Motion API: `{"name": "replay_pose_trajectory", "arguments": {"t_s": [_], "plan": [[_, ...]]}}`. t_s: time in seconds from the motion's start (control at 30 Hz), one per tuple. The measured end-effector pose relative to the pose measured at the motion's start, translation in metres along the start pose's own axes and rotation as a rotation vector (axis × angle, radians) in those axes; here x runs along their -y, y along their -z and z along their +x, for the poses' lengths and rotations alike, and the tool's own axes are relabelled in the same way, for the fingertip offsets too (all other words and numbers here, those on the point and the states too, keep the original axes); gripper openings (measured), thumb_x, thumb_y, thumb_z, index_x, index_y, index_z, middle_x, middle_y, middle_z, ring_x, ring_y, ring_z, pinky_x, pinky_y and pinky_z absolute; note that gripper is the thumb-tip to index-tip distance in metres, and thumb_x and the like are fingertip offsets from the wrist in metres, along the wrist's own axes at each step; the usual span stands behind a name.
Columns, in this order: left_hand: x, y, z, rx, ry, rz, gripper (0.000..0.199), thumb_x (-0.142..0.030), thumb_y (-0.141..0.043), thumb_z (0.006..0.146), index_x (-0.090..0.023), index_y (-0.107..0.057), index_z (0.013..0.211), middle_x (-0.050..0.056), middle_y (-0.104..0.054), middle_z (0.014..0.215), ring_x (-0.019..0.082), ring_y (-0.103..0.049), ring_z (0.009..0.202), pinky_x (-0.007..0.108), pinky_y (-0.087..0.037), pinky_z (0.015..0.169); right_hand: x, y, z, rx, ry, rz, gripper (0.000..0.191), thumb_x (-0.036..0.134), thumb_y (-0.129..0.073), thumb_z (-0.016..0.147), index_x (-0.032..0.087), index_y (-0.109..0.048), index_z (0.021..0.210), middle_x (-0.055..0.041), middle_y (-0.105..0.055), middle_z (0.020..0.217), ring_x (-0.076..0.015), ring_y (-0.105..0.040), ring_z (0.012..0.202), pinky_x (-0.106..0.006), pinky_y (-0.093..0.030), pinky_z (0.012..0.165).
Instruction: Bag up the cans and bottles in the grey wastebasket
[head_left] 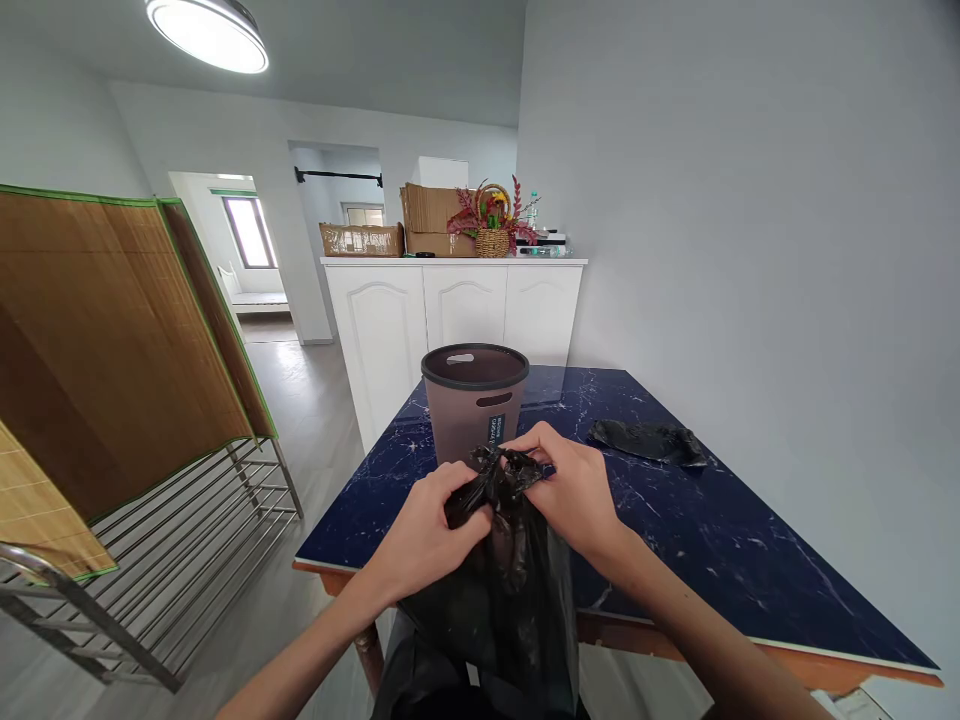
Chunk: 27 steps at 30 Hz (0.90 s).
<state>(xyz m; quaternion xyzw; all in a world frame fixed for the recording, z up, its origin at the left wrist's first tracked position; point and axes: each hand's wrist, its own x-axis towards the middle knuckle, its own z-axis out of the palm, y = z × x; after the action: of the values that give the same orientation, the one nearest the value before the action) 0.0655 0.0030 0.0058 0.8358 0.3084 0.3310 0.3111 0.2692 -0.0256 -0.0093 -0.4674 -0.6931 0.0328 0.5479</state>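
Hanging with top unspread, a black plastic bag [517, 595] was pinched by the curled left hand [431, 535] and right hand [576, 490]; the round brown plastic bin [454, 418] was unlined.

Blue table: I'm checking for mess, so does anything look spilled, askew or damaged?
Nothing stands out. The bin stands upright beyond the held black bag, crumpled black plastic lies loose to the right, and no spill or damage shows.

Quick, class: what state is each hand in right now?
Left hand: closed, holding the black bag near its gathered top.
Right hand: closed, pinching the same gathered part.
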Motion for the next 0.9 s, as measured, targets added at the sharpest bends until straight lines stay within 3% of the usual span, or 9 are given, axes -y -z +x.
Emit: {"name": "replay_pose_trajectory", "arguments": {"t_s": [0.07,0.13,0.2,0.27,0.37,0.47,0.6,0.7,0.9], "plan": [[-0.001,-0.003,0.002,-0.012,-0.001,-0.042,0.025,-0.045,-0.06,0.1,-0.022,-0.069,0.094,0.004,-0.07,0.098,0.024,-0.063,0.095,0.033,-0.049,0.087,0.0,-0.003,-0.002,-0.04,0.137,-0.047,0.014,0.013,-0.06,0.092,0.025,-0.067,0.092,-0.0042,-0.081,0.098,-0.0195,-0.076,0.085,-0.03,-0.054,0.073],[-0.003,-0.004,0.006,-0.106,0.044,-0.112,0.041,-0.056,-0.051,0.105,-0.021,-0.067,0.089,0.004,-0.068,0.095,0.023,-0.061,0.093,0.032,-0.049,0.086,0.001,-0.007,-0.002,-0.091,0.271,-0.117,0.018,0.01,-0.059,0.091,0.025,-0.067,0.09,-0.0055,-0.08,0.102,-0.0197,-0.074,0.087,-0.032,-0.054,0.075],[-0.006,-0.004,0.011,-0.183,0.105,-0.2,0.049,-0.062,-0.049,0.104,-0.021,-0.068,0.086,0.003,-0.067,0.091,0.022,-0.06,0.092,0.031,-0.049,0.087,0.003,-0.009,-0.001,-0.176,0.35,-0.218,0.018,0.009,-0.06,0.091,0.025,-0.068,0.086,-0.0058,-0.077,0.098,-0.0197,-0.069,0.085,-0.033,-0.051,0.072],[-0.008,-0.004,0.015,-0.17,0.156,-0.329,0.049,-0.065,-0.057,0.1,-0.02,-0.073,0.089,0.003,-0.07,0.093,0.022,-0.062,0.097,0.03,-0.049,0.089,0.004,-0.011,0.0,-0.237,0.384,-0.308,0.019,0.011,-0.061,0.094,0.025,-0.069,0.085,-0.0056,-0.072,0.091,-0.0201,-0.063,0.082,-0.034,-0.046,0.07],[-0.008,-0.006,0.016,-0.145,0.233,-0.515,0.049,-0.068,-0.068,0.093,-0.019,-0.076,0.088,0.002,-0.073,0.091,0.022,-0.064,0.093,0.029,-0.051,0.084,0.003,-0.012,-0.001,-0.157,0.42,-0.354,0.019,0.011,-0.057,0.099,0.025,-0.068,0.09,-0.0046,-0.069,0.084,-0.0204,-0.057,0.078,-0.036,-0.041,0.07],[-0.004,-0.008,0.013,-0.169,0.3,-0.616,0.05,-0.069,-0.075,0.088,-0.019,-0.072,0.082,0.001,-0.071,0.083,0.019,-0.063,0.082,0.027,-0.051,0.076,-0.002,-0.014,-0.005,-0.024,0.463,-0.303,0.021,0.009,-0.054,0.099,0.023,-0.066,0.109,-0.0034,-0.069,0.082,-0.0201,-0.053,0.073,-0.035,-0.038,0.068],[0.003,-0.004,0.013,-0.078,0.352,-0.854,0.047,-0.065,-0.079,0.087,-0.019,-0.07,0.088,0.001,-0.07,0.084,0.018,-0.063,0.083,0.028,-0.052,0.081,-0.005,-0.015,-0.014,0.038,0.555,-0.239,0.034,0.006,-0.054,0.095,0.021,-0.056,0.126,-0.0024,-0.067,0.084,-0.0195,-0.052,0.07,-0.033,-0.037,0.066],[0.015,0.006,0.017,-0.083,0.343,-0.945,0.05,-0.066,-0.08,0.086,-0.02,-0.063,0.084,0.0,-0.063,0.083,0.016,-0.057,0.079,0.027,-0.05,0.079,-0.002,-0.01,-0.026,0.144,0.521,-0.202,0.034,0.009,-0.055,0.097,0.022,-0.05,0.128,-0.0021,-0.068,0.087,-0.0194,-0.056,0.071,-0.032,-0.04,0.067],[0.059,0.025,0.018,-0.194,0.27,-0.758,0.055,-0.066,-0.079,0.088,-0.02,-0.052,0.074,-0.005,-0.04,0.073,0.014,-0.034,0.072,0.021,-0.041,0.072,0.005,0.003,-0.066,0.273,0.226,-0.039,0.018,0.015,-0.055,0.102,0.028,-0.046,0.111,-0.0027,-0.067,0.095,-0.0177,-0.064,0.082,-0.031,-0.05,0.08]]}}
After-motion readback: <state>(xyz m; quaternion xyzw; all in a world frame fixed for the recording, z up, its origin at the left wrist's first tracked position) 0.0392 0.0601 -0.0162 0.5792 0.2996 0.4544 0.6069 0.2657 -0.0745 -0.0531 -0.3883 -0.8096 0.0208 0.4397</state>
